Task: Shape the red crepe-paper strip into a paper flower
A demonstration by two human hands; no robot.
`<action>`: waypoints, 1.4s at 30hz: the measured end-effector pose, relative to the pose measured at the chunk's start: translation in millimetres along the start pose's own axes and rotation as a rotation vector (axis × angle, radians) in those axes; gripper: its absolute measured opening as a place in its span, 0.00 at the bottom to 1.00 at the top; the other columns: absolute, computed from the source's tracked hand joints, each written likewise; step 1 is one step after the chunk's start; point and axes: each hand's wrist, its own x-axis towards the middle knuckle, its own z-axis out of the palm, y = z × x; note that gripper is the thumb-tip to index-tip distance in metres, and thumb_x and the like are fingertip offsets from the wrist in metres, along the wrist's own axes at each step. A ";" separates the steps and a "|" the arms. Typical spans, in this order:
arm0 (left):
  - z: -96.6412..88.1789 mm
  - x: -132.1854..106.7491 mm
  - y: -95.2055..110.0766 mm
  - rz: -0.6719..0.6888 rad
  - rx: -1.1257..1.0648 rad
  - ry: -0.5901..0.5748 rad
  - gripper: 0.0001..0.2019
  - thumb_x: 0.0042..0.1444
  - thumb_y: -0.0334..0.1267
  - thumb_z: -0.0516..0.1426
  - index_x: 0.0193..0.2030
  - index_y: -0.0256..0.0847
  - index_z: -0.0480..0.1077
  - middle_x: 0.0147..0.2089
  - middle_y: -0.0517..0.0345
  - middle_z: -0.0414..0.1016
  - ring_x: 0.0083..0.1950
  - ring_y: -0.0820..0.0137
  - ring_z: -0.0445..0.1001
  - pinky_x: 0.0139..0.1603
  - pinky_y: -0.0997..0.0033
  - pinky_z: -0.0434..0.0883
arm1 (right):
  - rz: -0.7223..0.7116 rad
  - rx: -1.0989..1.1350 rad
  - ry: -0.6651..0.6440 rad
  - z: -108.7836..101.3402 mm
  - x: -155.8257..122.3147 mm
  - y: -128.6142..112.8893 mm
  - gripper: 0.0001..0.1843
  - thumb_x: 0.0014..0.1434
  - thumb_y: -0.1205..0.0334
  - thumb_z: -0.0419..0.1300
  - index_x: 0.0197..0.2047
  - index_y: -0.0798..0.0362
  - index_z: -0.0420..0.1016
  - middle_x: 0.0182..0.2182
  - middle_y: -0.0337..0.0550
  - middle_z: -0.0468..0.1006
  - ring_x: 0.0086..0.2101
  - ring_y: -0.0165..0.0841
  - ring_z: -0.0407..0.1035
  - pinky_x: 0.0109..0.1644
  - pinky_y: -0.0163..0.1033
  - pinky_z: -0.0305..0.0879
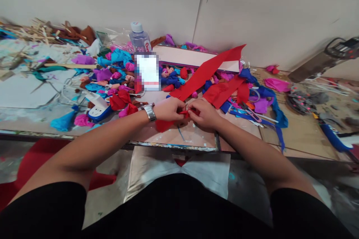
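Close together above the table's front edge, both my hands pinch a piece of red crepe paper (pixel 164 125). My left hand (pixel 171 109), with a metal watch at its wrist, grips it from the left. The fingers of my right hand (pixel 204 114) are closed on the same paper from the right. Part of the paper hangs below my left hand, and the rest is hidden by my fingers. Just beyond my hands lie a long red strip (pixel 209 69) and a folded red piece (pixel 224 91).
Behind my hands are heaps of crumpled coloured paper pieces (pixel 117 59), a water bottle (pixel 140 41) and a lit phone (pixel 148 73). A power strip (pixel 99 112) stands at the left. Pink-handled scissors (pixel 254 115) lie right, with a glue gun-like blue tool (pixel 333 134) farther over.
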 end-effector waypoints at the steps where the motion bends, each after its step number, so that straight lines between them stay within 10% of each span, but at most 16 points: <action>1: -0.3 0.0 0.1 0.001 -0.002 0.000 0.14 0.54 0.48 0.63 0.31 0.37 0.77 0.26 0.62 0.74 0.28 0.76 0.63 0.32 0.71 0.55 | 0.001 -0.001 0.000 0.0 0.2 -0.1 0.03 0.67 0.62 0.60 0.39 0.50 0.74 0.37 0.43 0.84 0.37 0.37 0.70 0.50 0.47 0.56; 42: -0.2 1.7 -0.5 0.194 0.129 0.092 0.17 0.66 0.46 0.56 0.35 0.38 0.81 0.30 0.57 0.79 0.30 0.74 0.66 0.36 0.70 0.58 | 0.009 -0.041 0.024 -1.2 0.9 3.3 0.06 0.68 0.60 0.59 0.40 0.49 0.77 0.37 0.45 0.85 0.38 0.39 0.74 0.50 0.46 0.62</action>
